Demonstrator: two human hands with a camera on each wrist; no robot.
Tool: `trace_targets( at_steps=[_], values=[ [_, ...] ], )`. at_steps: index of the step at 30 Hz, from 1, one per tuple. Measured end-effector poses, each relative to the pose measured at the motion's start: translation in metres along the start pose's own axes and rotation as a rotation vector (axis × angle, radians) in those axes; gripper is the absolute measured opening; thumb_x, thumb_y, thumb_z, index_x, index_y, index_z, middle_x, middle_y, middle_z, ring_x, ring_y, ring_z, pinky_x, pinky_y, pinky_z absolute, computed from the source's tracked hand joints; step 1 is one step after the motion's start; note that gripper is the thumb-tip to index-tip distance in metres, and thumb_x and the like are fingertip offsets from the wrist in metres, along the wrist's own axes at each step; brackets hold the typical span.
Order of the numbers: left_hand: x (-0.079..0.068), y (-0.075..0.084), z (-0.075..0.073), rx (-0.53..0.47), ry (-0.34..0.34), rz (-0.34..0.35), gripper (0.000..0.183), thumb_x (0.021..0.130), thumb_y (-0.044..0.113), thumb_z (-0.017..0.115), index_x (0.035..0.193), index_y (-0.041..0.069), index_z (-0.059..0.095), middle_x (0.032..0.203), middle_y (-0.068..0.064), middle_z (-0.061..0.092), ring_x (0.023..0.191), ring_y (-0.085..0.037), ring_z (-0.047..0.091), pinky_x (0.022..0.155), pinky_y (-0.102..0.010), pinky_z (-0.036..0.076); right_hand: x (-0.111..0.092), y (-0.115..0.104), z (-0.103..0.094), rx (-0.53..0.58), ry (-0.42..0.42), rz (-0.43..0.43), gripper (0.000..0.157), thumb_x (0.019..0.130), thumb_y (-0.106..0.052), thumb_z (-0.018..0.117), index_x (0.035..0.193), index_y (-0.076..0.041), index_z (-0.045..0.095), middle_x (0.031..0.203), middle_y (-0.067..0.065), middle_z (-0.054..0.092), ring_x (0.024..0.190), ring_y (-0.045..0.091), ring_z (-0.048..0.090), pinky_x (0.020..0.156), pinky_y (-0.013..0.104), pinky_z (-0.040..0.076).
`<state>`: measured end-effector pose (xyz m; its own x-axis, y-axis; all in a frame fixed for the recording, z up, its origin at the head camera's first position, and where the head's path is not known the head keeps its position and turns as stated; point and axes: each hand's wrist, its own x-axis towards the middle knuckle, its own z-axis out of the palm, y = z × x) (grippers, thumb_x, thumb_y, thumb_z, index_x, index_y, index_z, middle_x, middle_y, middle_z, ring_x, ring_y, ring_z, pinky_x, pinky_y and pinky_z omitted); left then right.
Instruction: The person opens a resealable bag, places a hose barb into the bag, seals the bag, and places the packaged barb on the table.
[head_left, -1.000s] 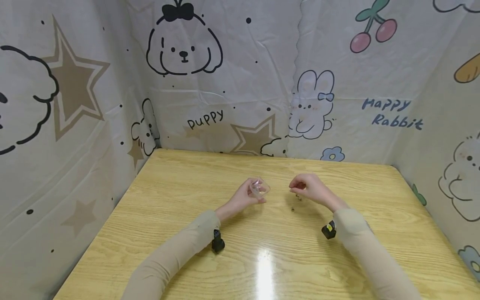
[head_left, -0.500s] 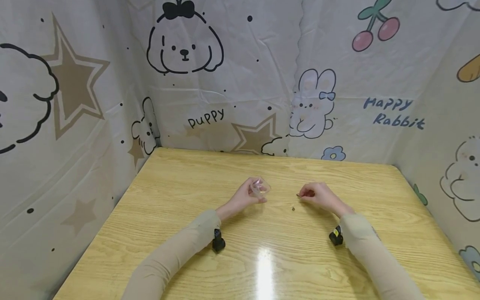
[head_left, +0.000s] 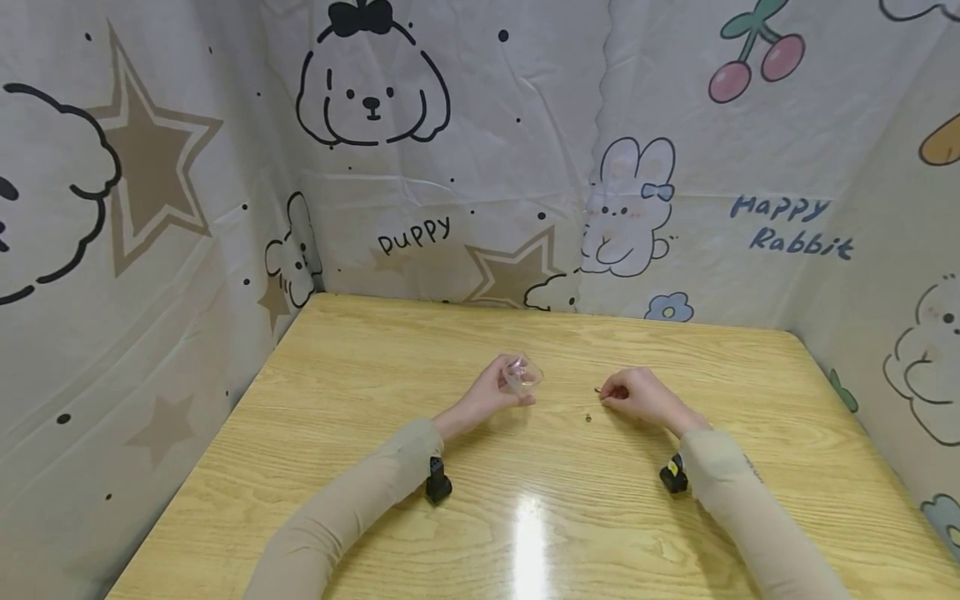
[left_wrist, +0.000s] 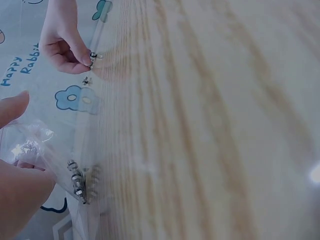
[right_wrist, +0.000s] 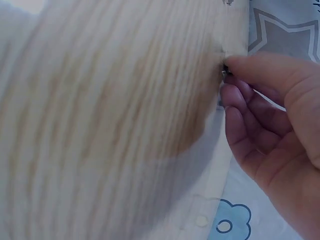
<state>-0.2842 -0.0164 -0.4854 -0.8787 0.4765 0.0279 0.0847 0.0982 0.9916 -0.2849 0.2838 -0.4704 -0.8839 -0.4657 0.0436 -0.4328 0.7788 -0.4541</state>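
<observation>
My left hand (head_left: pixel 491 390) grips a small clear plastic container (head_left: pixel 528 375), tilted, left of the table's middle. Several small metal connector-like pieces (left_wrist: pixel 77 182) lie in its lower part in the left wrist view. To the right, my right hand (head_left: pixel 643 394) is down at the table, thumb and index finger pinching a tiny shiny metal piece (right_wrist: pixel 224 73). Its other fingers are curled beneath. Another small metal piece (head_left: pixel 588 417) lies on the table between the hands, nearer the person.
A wood-grain table (head_left: pixel 360 517) spreads under both arms. Printed cloth (head_left: pixel 510 167) hangs along its back and sides. A black wrist camera (head_left: pixel 437 483) sits at the left wrist, and another camera (head_left: pixel 674 475) at the right.
My right hand has moved down and slightly right, from above the small pieces to the tabletop, and pinches one there. The left hand keeps holding the container in nearly the same spot.
</observation>
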Motion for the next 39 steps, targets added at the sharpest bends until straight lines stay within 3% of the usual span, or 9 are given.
trace_targets(
  at_steps=[5, 9, 13, 18, 21, 26, 34, 39],
  values=[
    [0.000, -0.001, 0.000, -0.011, -0.008, 0.002, 0.060, 0.088, -0.003, 0.070, 0.140, 0.002, 0.041, 0.138, -0.024, 0.056, 0.133, -0.035, 0.052, 0.113, -0.042, 0.045, 0.003, -0.007, 0.001, 0.018, -0.017, -0.010, 0.004, 0.089, -0.008, 0.069, 0.090, -0.007, 0.074, 0.084, 0.000, 0.072, 0.073, 0.005, 0.057, 0.067, 0.021, 0.050],
    [0.000, -0.001, 0.000, -0.002, -0.004, 0.008, 0.059, 0.088, -0.001, 0.071, 0.140, 0.002, 0.041, 0.136, -0.023, 0.057, 0.131, -0.035, 0.053, 0.114, -0.044, 0.044, 0.014, -0.020, -0.002, 0.029, 0.027, -0.064, 0.004, 0.088, -0.008, 0.069, 0.088, -0.007, 0.073, 0.081, 0.000, 0.071, 0.072, 0.003, 0.057, 0.066, 0.019, 0.051],
    [0.000, -0.003, 0.000, -0.003, 0.005, 0.008, 0.059, 0.089, 0.001, 0.071, 0.140, 0.003, 0.042, 0.135, -0.022, 0.059, 0.132, -0.034, 0.053, 0.116, -0.047, 0.041, 0.029, -0.044, -0.011, 0.042, 0.074, -0.136, 0.004, 0.087, -0.009, 0.069, 0.089, -0.008, 0.073, 0.081, 0.000, 0.071, 0.071, 0.003, 0.058, 0.066, 0.019, 0.053],
    [0.001, -0.004, 0.000, -0.009, 0.003, 0.021, 0.058, 0.089, 0.001, 0.071, 0.139, 0.001, 0.041, 0.135, -0.022, 0.059, 0.132, -0.034, 0.054, 0.112, -0.044, 0.046, 0.044, -0.077, -0.023, 0.077, 0.076, -0.220, 0.005, 0.089, -0.009, 0.069, 0.092, -0.010, 0.072, 0.083, -0.001, 0.071, 0.075, 0.005, 0.061, 0.069, 0.022, 0.056],
    [0.001, -0.004, 0.000, -0.015, 0.003, 0.028, 0.058, 0.089, 0.001, 0.071, 0.139, 0.001, 0.042, 0.135, -0.023, 0.059, 0.131, -0.034, 0.054, 0.109, -0.042, 0.048, 0.052, -0.093, -0.024, 0.089, 0.066, -0.275, 0.005, 0.089, -0.009, 0.069, 0.092, -0.008, 0.073, 0.083, 0.000, 0.072, 0.075, 0.005, 0.063, 0.072, 0.023, 0.057],
    [0.000, 0.000, 0.001, -0.030, 0.005, 0.018, 0.056, 0.089, -0.001, 0.069, 0.138, 0.004, 0.042, 0.141, -0.020, 0.053, 0.134, -0.034, 0.051, 0.116, -0.043, 0.042, 0.061, -0.110, -0.020, 0.081, 0.046, -0.336, 0.005, 0.089, -0.009, 0.071, 0.092, -0.006, 0.074, 0.087, 0.002, 0.075, 0.078, 0.010, 0.067, 0.072, 0.023, 0.058],
    [-0.001, 0.002, 0.001, -0.032, 0.000, 0.024, 0.056, 0.089, -0.002, 0.068, 0.138, 0.003, 0.041, 0.143, -0.022, 0.052, 0.136, -0.036, 0.050, 0.117, -0.046, 0.040, 0.061, -0.112, -0.021, 0.117, 0.068, -0.354, 0.006, 0.089, -0.007, 0.072, 0.094, -0.005, 0.074, 0.091, 0.004, 0.075, 0.081, 0.013, 0.068, 0.074, 0.025, 0.059],
    [0.000, 0.001, 0.001, -0.003, 0.011, 0.029, 0.058, 0.088, 0.000, 0.071, 0.139, 0.001, 0.042, 0.137, -0.024, 0.057, 0.133, -0.037, 0.052, 0.117, -0.050, 0.039, 0.056, -0.099, -0.026, 0.111, 0.113, -0.290, 0.006, 0.090, -0.011, 0.072, 0.095, -0.008, 0.073, 0.090, 0.003, 0.074, 0.080, 0.010, 0.065, 0.074, 0.025, 0.058]
  ],
)
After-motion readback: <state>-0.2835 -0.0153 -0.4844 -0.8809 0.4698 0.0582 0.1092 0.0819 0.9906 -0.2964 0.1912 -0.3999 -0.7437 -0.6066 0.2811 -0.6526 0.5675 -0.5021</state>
